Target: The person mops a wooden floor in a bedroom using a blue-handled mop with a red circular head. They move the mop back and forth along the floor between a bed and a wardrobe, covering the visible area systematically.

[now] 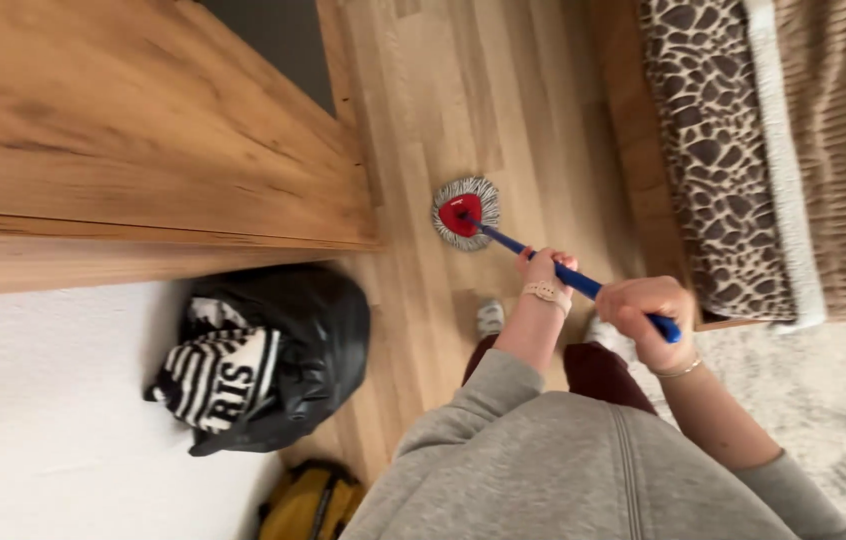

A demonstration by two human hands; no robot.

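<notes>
A wooden cabinet (pixel 143 130) with a warm grain is seen to the left of the hands, its face reaching down to the pale plank floor (pixel 443 80). Below it, left of the hands, a black bag (pixel 318 330) is slumped against a white wall (pixel 33 420), and a black-and-white striped cloth (pixel 218 375) is draped over its opening. A yellow bag (pixel 308 500), only partly shown, is found lower still, near the grey sweatshirt (pixel 563 470). To the right of the hands a bed (pixel 823 150) is covered with a spotted brown blanket (pixel 703 140). What seems to be a pale rug (pixel 823 410) is spread beneath it.
</notes>
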